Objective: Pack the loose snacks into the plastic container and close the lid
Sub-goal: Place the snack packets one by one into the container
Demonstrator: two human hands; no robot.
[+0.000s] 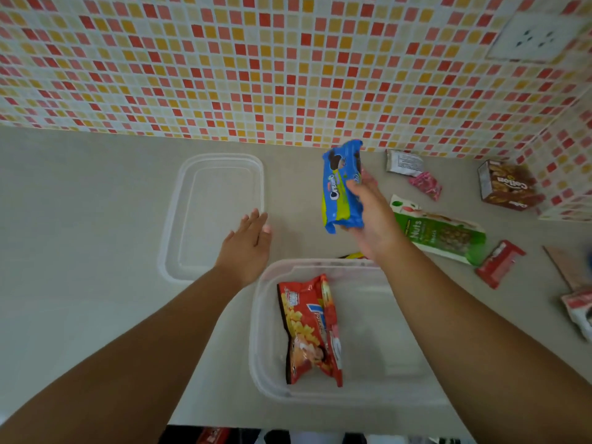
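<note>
A clear plastic container (262, 347) sits on the counter close in front of me, with a red snack bag (309, 331) lying inside it. Its clear lid (179, 219) lies flat on the counter beyond it to the left. My right hand (371, 216) holds a blue cookie packet (341, 187) in the air above the counter, just past the container's far rim. My left hand (248, 241) hovers flat with fingers apart beside the lid's right edge, holding nothing.
Loose snacks lie to the right: a green nuts bag (445, 233), a red wrapper (499, 262), a pink packet (426, 184), a silver sachet (403, 161), a brown box (506, 184). The tiled wall (288, 75) stands behind the counter.
</note>
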